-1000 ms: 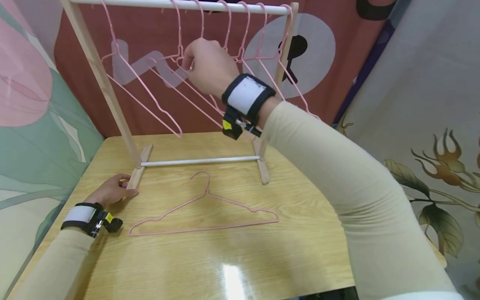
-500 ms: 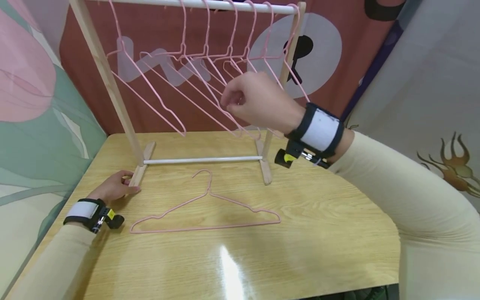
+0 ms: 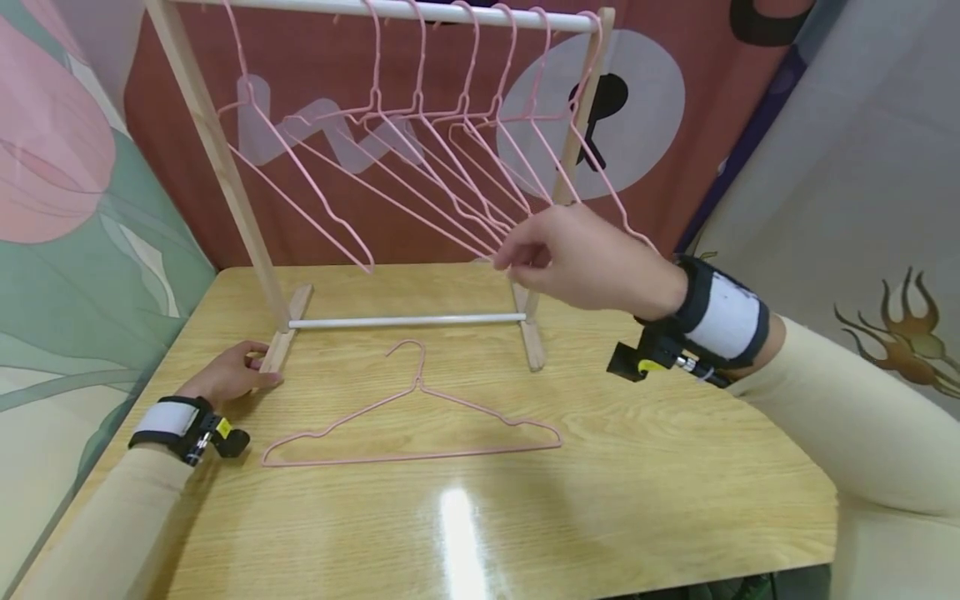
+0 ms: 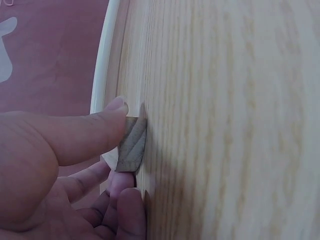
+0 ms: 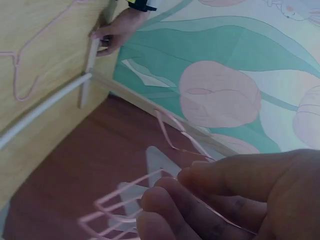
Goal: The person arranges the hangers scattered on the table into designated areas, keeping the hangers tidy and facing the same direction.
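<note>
My left hand [image 3: 228, 372] pinches the front end of the rack's left wooden foot [image 4: 132, 145], thumb on one side and fingers on the other. My right hand [image 3: 592, 258] is in the air before the rack's right post, fingers loosely bent and holding nothing; in the head view it overlaps the lower ends of some hangers. Several pink hangers [image 3: 465, 103] hang grouped toward the right of the rack's white top rod [image 3: 420, 10]. One pink hanger [image 3: 327, 211] hangs apart at the left. Another pink hanger [image 3: 418, 385] lies flat on the table, hook toward the rack.
The rack's left post [image 3: 206, 125] and low white crossbar [image 3: 405, 321] stand on the wooden table [image 3: 637, 500]. Behind hangs a red-brown patterned cloth [image 3: 300, 233]. A green and pink patterned curtain [image 3: 67, 333] is at the left, a floral one [image 3: 862, 167] at the right.
My right hand has left the necks of the hanging hangers and moved down and to the right, away from the rack. My left hand stays on the foot.
</note>
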`<control>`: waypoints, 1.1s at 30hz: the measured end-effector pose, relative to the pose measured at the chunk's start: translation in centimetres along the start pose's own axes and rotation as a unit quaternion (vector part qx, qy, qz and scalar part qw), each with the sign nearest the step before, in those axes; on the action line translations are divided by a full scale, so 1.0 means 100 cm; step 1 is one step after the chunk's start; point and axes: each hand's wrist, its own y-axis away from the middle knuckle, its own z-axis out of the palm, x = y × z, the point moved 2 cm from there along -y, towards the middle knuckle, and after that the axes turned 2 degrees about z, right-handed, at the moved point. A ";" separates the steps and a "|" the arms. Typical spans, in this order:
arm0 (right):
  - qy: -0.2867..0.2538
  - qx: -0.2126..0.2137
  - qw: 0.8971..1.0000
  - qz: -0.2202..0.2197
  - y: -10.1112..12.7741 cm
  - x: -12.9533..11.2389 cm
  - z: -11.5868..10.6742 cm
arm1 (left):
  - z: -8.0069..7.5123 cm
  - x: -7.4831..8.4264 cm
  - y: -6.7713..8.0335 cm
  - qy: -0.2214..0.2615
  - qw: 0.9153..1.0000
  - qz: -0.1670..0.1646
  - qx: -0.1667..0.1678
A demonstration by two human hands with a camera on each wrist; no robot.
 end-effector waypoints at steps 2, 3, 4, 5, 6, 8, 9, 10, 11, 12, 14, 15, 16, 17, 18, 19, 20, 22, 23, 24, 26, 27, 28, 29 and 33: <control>-0.001 -0.016 1.000 0.003 0.004 0.007 0.008 | 0.000 0.000 0.000 0.001 1.000 -0.001 -0.001; 0.001 -0.023 1.000 0.003 0.005 0.010 0.013 | 0.000 -0.001 0.000 0.001 1.000 -0.003 -0.001; -0.001 -0.030 1.000 0.003 0.007 0.014 0.019 | 0.000 -0.001 0.000 0.002 1.000 -0.005 -0.001; 0.000 -0.035 0.999 0.000 0.008 0.018 0.024 | 0.000 -0.001 0.000 0.003 1.000 -0.006 0.000; 0.001 -0.042 0.999 0.000 0.009 0.022 0.030 | 0.000 -0.002 0.000 0.001 1.000 -0.005 -0.001; -0.002 -0.062 0.998 0.005 0.013 0.029 0.043 | 0.000 -0.002 -0.001 -0.001 1.000 -0.003 -0.002; -0.002 -0.075 0.997 0.012 0.015 0.033 0.050 | -0.001 -0.002 -0.001 -0.002 1.000 -0.002 -0.002; -0.002 -0.088 0.996 0.017 0.017 0.036 0.057 | -0.001 -0.002 -0.002 -0.003 1.000 -0.001 -0.002; -0.001 -0.100 0.995 0.024 0.019 0.039 0.064 | -0.001 -0.002 -0.002 -0.004 1.000 0.000 -0.002; 0.000 -0.114 0.993 0.032 0.021 0.042 0.071 | -0.001 -0.002 -0.002 -0.004 1.000 0.000 -0.003; 0.002 -0.136 0.990 0.043 0.026 0.048 0.086 | -0.001 -0.002 -0.002 -0.003 1.000 -0.002 -0.003; 0.002 -0.143 0.989 0.046 0.029 0.051 0.094 | -0.001 -0.002 -0.003 -0.004 1.000 -0.002 -0.002; 0.002 -0.150 0.988 0.049 0.032 0.053 0.101 | -0.001 -0.002 -0.003 -0.006 1.000 -0.004 -0.002; -0.003 -0.155 0.986 0.054 0.034 0.056 0.109 | -0.001 -0.002 -0.002 -0.007 1.000 -0.004 -0.001; -0.007 -0.162 0.985 0.061 0.036 0.058 0.116 | -0.001 -0.002 -0.002 -0.009 1.000 0.002 -0.001; -0.013 -0.167 0.984 0.067 0.038 0.061 0.122 | -0.001 -0.001 -0.002 -0.011 1.000 0.009 -0.001; -0.019 -0.169 0.983 0.074 0.040 0.064 0.128 | -0.002 -0.001 -0.002 -0.014 1.000 0.016 -0.001; -0.027 -0.173 0.980 0.090 0.045 0.068 0.139 | -0.002 0.000 -0.001 -0.016 0.999 0.028 -0.001; -0.035 -0.175 0.979 0.098 0.047 0.070 0.145 | -0.003 0.000 0.000 -0.016 0.999 0.034 -0.001; -0.039 -0.174 0.979 0.098 0.049 0.073 0.150 | -0.003 0.000 0.000 -0.017 0.999 0.040 0.000; -0.041 -0.168 0.980 0.093 0.053 0.079 0.160 | -0.003 0.000 0.000 -0.018 0.999 0.037 0.002; -0.040 -0.165 0.981 0.089 0.054 0.082 0.165 | -0.002 0.000 -0.001 -0.017 0.999 0.032 0.008; -0.036 -0.161 0.983 0.084 0.056 0.086 0.171 | -0.002 0.000 -0.001 -0.015 0.999 0.031 0.009; -0.031 -0.156 0.984 0.080 0.058 0.088 0.175 | -0.002 -0.001 -0.001 -0.015 0.999 0.029 0.009; -0.014 -0.139 0.988 0.067 0.062 0.098 0.193 | -0.001 -0.001 0.000 -0.015 1.000 0.025 0.009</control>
